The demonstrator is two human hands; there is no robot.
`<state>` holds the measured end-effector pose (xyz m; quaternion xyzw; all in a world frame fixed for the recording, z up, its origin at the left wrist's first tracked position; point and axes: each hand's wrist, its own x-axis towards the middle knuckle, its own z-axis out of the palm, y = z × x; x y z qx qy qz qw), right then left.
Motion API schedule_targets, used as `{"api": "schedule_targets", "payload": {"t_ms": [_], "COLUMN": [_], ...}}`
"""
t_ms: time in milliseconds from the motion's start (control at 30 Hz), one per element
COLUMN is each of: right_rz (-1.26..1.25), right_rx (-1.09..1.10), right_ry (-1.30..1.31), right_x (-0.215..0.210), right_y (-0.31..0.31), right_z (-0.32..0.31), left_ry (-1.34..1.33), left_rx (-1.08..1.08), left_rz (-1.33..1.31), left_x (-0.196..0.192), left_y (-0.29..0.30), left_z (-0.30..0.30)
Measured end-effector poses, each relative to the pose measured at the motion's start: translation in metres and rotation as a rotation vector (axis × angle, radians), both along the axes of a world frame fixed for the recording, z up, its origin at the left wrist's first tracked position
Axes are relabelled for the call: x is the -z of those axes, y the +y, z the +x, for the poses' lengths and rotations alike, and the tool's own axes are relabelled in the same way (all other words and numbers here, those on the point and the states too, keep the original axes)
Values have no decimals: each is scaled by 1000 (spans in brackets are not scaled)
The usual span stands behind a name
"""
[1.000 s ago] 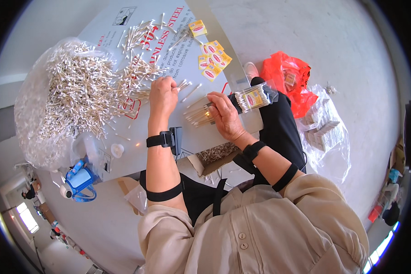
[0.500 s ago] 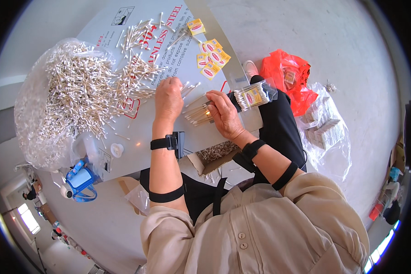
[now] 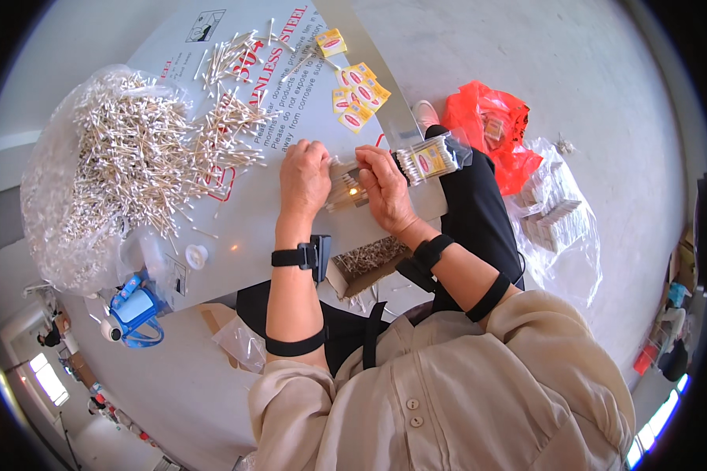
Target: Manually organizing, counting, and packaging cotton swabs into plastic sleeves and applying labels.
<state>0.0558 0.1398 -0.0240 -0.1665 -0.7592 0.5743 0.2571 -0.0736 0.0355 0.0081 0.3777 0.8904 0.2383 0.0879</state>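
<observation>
Left hand and right hand pinch a swab bundle on the counter. Swabs appear light, thin, easily scattered; best gripped around the bundle's middle.

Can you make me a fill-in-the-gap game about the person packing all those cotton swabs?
1. The big heap of cotton swabs lies to the person's ____.
2. The plastic bag on the floor is ____.
3. Both hands, left hand and right hand, hold a small ____ of swabs.

Missing words: left; red; bundle
</observation>
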Motion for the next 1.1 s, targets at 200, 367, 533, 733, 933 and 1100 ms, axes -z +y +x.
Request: {"api": "schedule_targets", "payload": {"t_ms": [200,367,533,733,933,1100], "right_rz": [-170,-271,-272,-357,-305,-430], "right_rx": [30,11,-68,-58,-48,-31], "right_ry": [55,128,76,67,46,63], "right_x": [-3,2,8,4,3,9], "right_y": [2,-5,-11,-7,-6,-3], "right_z": [-4,-24,-28,-27,-28,-28], "left_ry": [-89,-359,-503,-601,-371,241], "left_rx": [-236,-375,-341,-425,-387,-110], "left_rz": [630,835,944,1173,767,73], "left_x": [19,31,33,32,27,12], "left_y": [-27,-27,-12,-21,-39,-30], "left_z": [32,35,44,44,38,56]}}
